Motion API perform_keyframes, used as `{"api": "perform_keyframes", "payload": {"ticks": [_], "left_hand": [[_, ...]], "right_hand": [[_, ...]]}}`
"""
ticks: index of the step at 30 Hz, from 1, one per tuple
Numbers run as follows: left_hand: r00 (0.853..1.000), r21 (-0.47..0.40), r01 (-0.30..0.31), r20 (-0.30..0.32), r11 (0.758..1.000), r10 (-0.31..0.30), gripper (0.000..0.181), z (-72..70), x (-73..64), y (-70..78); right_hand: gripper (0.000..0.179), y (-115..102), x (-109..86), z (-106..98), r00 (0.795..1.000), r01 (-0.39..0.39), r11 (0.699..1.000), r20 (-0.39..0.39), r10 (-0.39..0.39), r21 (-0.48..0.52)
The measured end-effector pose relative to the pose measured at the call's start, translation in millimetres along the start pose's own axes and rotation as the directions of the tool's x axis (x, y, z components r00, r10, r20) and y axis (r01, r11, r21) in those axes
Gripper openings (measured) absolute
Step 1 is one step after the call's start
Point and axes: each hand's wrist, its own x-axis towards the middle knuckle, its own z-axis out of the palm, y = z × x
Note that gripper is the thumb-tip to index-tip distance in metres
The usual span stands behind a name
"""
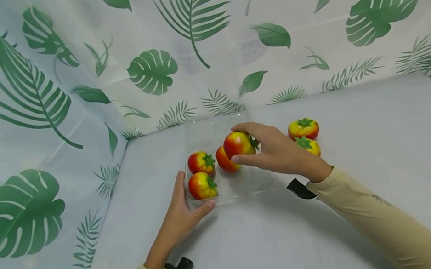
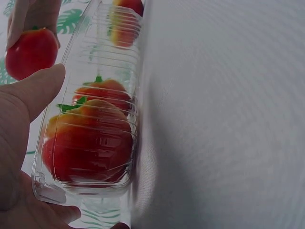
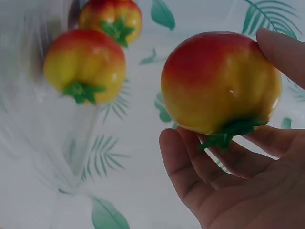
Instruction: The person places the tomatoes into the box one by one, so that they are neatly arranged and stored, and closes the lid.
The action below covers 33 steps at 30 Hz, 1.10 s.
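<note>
Fruit [image 1: 238, 144] | in right hand [image 1: 274, 148] | calyx [image 3: 231, 132] toward palm [image 3: 255, 205] | broad axis crosswise

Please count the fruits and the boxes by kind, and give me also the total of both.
Fruits: 6 (1 in the right hand, 3 in the box, 2 on the table)
Box: 1
Total: 7

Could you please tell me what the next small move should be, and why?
Probably lower the held fruit into the box, beside the fruits inside: the right hand has it over the box, the near right part looks free, and the left hand rests against the left end.
</note>
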Motion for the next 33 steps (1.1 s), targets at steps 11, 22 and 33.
{"api": "perform_keyframes", "payload": {"ticks": [11, 22, 33], "left_hand": [[1.000, -0.003, -0.006, -0.002, 1.000, 0.006, 0.121, -1.4, -0.9, -0.6], [1.000, 0.009, 0.003, -0.001, 1.000, -0.003, 0.122, -2.1, -1.0, -0.3], [1.000, 0.004, -0.018, 0.008, 1.000, 0.018, 0.121, -3.2, -1.9, 0.9]], "right_hand": [[0.063, 2, 2.7, 28, 0.998, 0.011, 1.000, 0.054, -0.013, 0.026], [0.061, 3, 2.4, 50, 0.995, 0.029, 0.998, 0.095, -0.024, -0.056], [0.053, 6, -0.1, 68, 0.992, 0.045, 0.992, 0.125, -0.030, -0.115]]}}
